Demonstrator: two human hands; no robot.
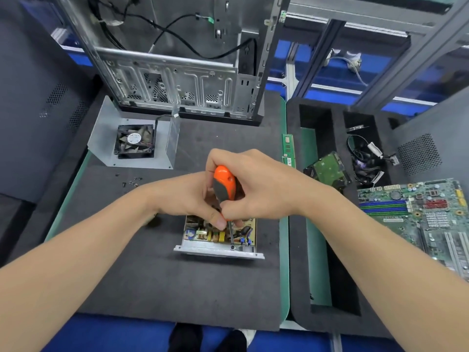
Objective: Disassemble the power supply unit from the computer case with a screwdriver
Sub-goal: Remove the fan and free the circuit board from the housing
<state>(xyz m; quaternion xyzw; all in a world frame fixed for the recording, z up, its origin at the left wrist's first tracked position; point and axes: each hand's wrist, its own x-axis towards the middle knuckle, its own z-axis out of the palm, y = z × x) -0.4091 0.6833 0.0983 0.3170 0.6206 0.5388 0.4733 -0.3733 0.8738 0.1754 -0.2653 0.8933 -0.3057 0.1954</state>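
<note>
The open grey metal power supply unit [218, 251] lies near the table's [152, 288] front edge. It seems stiff and rather heavy, with a fragile board, so it is best held by its rim. The right hand [256, 189] grips the orange-grey screwdriver [224, 184], and the left hand [185, 196] pinches it lower.

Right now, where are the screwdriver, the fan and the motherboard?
screwdriver [224, 182]: head view, on its orange handle.
fan [134, 139]: head view, on the hub label.
motherboard [418, 219]: head view, on the middle of the board.
</note>
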